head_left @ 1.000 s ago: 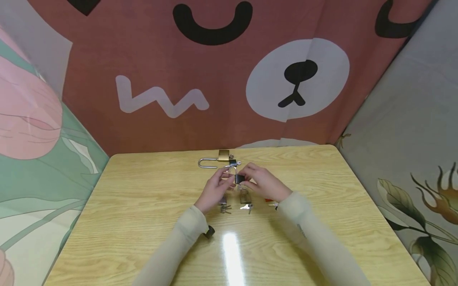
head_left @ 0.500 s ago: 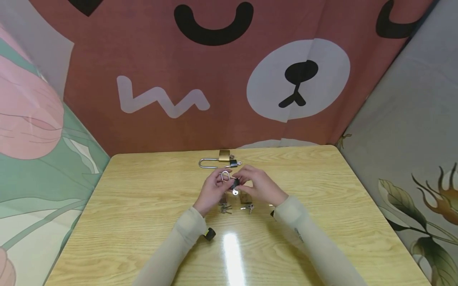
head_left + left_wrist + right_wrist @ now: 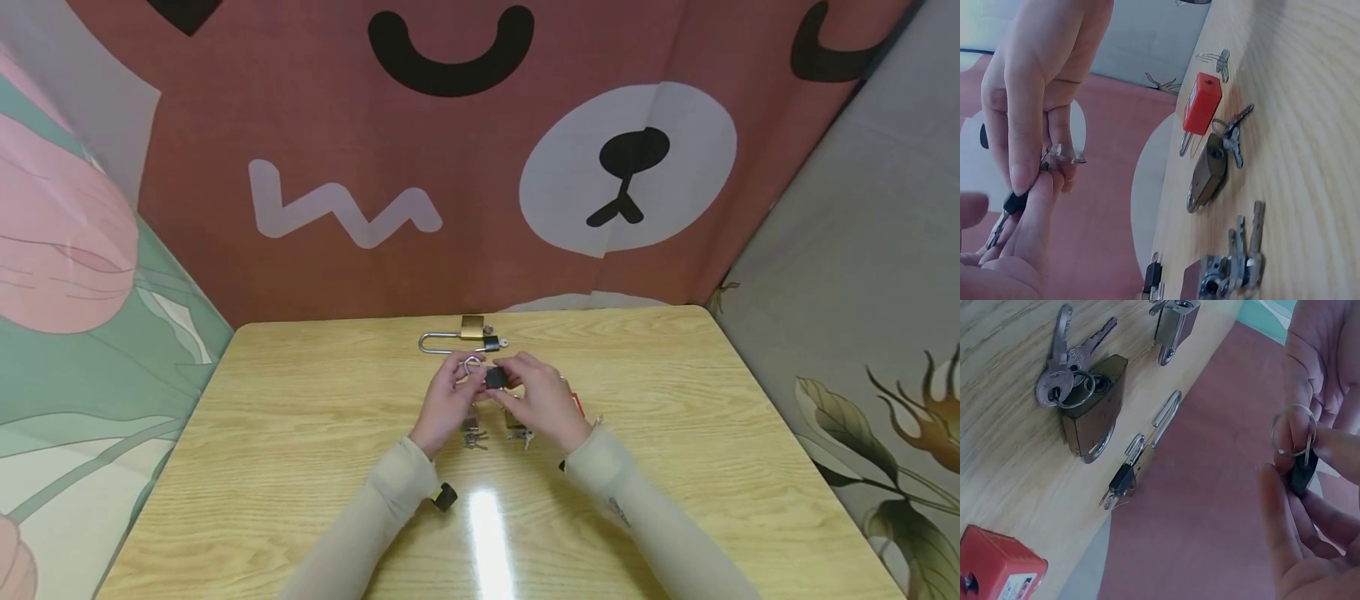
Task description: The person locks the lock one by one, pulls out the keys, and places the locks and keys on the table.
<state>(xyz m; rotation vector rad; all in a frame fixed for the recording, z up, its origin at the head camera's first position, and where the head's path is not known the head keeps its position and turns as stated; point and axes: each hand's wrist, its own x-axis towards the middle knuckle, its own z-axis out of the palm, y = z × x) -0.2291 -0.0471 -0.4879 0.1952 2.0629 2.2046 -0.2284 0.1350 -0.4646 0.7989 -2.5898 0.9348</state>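
Observation:
Between both hands, raised above the table, is a small black padlock (image 3: 496, 377) with a silver shackle. My left hand (image 3: 448, 396) grips it near the shackle (image 3: 472, 364), which points up and left. Thumb and fingers of my right hand (image 3: 542, 397) pinch the other end of the black body. A key ring (image 3: 1294, 431) hangs at that end in the right wrist view, beside the fingers. Below the hands, a brass padlock (image 3: 1211, 165) with keys lies on the table, close to a red padlock (image 3: 1202, 103).
Behind the hands lie a long-shackled brass padlock (image 3: 472, 326) and another black padlock (image 3: 491, 342) on the wooden table (image 3: 285, 450). A further padlock with several keys (image 3: 474, 439) lies below the left hand. Printed cloth (image 3: 337, 275) hangs at the table's back edge.
The black padlock has turned in the hands; its shackle tilts further left, and the key seen below it half a second ago is hidden in the head view. The right hand has shifted slightly left.

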